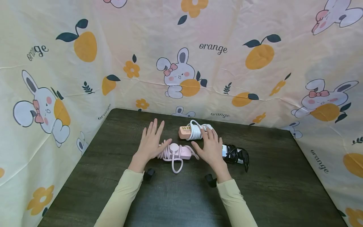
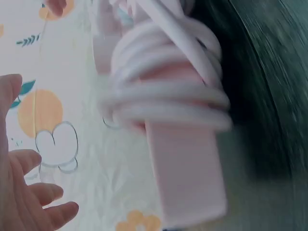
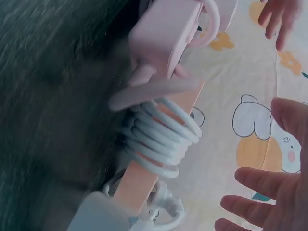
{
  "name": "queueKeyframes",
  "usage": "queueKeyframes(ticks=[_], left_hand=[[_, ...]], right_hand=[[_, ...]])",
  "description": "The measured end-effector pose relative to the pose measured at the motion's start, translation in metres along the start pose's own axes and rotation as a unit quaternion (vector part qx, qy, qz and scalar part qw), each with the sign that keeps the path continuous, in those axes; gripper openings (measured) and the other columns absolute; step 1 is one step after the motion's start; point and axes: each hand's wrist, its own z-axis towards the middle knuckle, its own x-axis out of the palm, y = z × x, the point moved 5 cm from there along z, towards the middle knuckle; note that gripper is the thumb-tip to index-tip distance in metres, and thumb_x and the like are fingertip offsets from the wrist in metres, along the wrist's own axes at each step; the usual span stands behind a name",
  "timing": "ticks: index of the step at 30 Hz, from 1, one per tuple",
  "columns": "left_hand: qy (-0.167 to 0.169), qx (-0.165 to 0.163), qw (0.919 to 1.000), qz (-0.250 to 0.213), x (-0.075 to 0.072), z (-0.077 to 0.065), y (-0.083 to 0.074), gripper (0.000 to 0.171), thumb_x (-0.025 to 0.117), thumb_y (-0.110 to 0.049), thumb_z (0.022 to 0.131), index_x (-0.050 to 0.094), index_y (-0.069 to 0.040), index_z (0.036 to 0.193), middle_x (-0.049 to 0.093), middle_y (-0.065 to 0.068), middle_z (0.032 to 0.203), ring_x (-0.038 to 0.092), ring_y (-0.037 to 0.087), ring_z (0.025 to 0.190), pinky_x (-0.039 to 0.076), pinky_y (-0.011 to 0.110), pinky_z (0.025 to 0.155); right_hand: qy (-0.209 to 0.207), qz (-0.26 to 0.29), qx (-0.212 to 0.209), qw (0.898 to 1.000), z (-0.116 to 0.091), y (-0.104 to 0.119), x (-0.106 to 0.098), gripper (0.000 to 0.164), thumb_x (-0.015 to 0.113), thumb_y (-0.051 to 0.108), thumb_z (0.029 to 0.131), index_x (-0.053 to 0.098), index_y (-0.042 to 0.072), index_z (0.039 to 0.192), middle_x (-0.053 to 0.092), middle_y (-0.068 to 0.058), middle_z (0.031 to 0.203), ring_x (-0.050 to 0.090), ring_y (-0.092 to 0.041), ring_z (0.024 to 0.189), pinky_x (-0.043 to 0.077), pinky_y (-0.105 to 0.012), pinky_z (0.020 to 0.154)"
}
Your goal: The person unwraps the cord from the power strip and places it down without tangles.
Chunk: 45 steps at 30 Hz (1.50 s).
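Observation:
Both hands are held above the table with their fingers spread and straight, gripping nothing. My left hand (image 1: 150, 142) is beside the left end of a pink power strip (image 1: 185, 153) wrapped in its own pink cord (image 2: 168, 106). My right hand (image 1: 210, 148) lies between that strip and a white power strip (image 1: 224, 150) wound with a black cord (image 1: 233, 153); its fingertips overlap the right end of a peach power strip (image 1: 185, 132) behind. A white cord (image 3: 159, 137) coils round the peach strip. Whether the right fingers touch anything, I cannot tell.
The dark wooden table (image 1: 175, 201) is bordered behind and at the sides by a cloth (image 1: 136, 37) printed with rabbits and oranges. A black wrist strap (image 1: 149, 174) shows by the left wrist, another black strap (image 1: 210, 180) by the right.

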Motion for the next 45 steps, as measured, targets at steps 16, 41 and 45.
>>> queueKeyframes(ticks=[16,41,45], left_hand=[[-0.027,0.012,0.9959,-0.086,-0.001,-0.026,0.035,0.077,0.063,-0.034,0.088,0.026,0.002,0.145,0.029,0.027,0.146,0.032,0.041,0.131,0.03,0.056,0.103],[-0.05,0.001,0.9731,-0.225,0.017,-0.047,0.057,0.066,0.074,-0.01,0.079,0.042,0.013,0.132,0.048,0.031,0.13,0.049,0.042,0.117,0.042,0.053,0.093],[-0.05,-0.003,0.9649,-0.258,0.021,-0.048,0.059,0.064,0.074,-0.007,0.079,0.043,0.014,0.131,0.05,0.031,0.127,0.052,0.042,0.113,0.045,0.051,0.089]], right_hand=[[-0.065,0.078,-0.043,0.994,-0.001,0.021,0.007,0.046,0.071,0.032,0.082,0.061,-0.001,0.113,0.058,-0.019,0.113,0.053,-0.035,0.105,0.046,-0.049,0.084],[-0.058,0.121,-0.063,0.989,0.001,0.047,0.029,0.035,0.076,0.028,0.076,0.061,0.002,0.093,0.057,-0.013,0.091,0.055,-0.029,0.086,0.048,-0.043,0.072],[-0.055,0.135,-0.068,0.987,0.001,0.05,0.031,0.036,0.076,0.028,0.076,0.061,0.0,0.095,0.058,-0.013,0.094,0.056,-0.029,0.089,0.048,-0.043,0.074]])
